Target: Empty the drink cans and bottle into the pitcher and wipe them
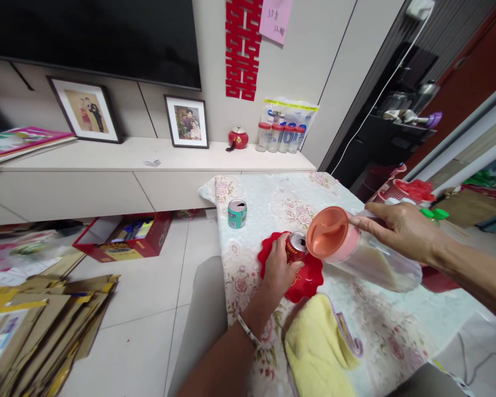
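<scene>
My left hand [279, 264] is closed round a small red drink can [296, 247], keeping it upright over a red scalloped plate [314, 284]. In my right hand [400, 229] is a clear plastic pitcher [376, 264] by its handle. The pitcher is tipped on its side with its coral-pink lid [333, 234] facing left, right beside the can's top. Pale contents lie along the pitcher's lower side; whether any passes into the can cannot be made out. A folded yellow towel [322, 347] lies in front of the plate.
A teal open can [237, 214] stands on the flowered tablecloth [273, 193], left of the plate. Behind is a white cabinet [128, 160] with framed photos, a red pot [238, 138] and several jars [279, 138]. Flattened cardboard [62, 325] and a red box [124, 237] lie on the floor.
</scene>
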A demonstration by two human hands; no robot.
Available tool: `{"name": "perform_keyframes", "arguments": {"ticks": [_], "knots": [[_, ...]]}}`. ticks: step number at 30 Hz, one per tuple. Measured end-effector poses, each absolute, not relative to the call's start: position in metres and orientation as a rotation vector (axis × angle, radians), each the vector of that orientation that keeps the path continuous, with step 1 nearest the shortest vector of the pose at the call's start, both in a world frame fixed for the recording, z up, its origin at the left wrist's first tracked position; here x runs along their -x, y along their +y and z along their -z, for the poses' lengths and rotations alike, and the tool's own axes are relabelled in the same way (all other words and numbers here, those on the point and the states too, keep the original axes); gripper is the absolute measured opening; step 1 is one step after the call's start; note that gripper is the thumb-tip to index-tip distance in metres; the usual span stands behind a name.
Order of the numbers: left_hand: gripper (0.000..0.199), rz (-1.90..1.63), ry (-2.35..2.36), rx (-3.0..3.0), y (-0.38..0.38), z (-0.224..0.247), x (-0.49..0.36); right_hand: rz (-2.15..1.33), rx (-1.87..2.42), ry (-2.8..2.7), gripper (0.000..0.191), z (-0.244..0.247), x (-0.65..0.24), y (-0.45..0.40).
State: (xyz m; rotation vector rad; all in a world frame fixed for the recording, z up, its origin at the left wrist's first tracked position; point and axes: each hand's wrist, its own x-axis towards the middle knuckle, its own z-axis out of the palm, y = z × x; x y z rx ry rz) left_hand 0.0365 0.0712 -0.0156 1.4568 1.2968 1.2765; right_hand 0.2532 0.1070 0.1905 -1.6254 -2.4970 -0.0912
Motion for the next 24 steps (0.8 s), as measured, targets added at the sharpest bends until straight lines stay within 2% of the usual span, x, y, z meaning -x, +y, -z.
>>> {"name": "perform_keyframes", "arguments": {"ticks": [24], "knots": [[0.073,-1.287,1.304,-1.462,0.071,0.015,-0.037,0.098,1.614,-2.588,0.068,-0.202,-0.243,0.112]]}}
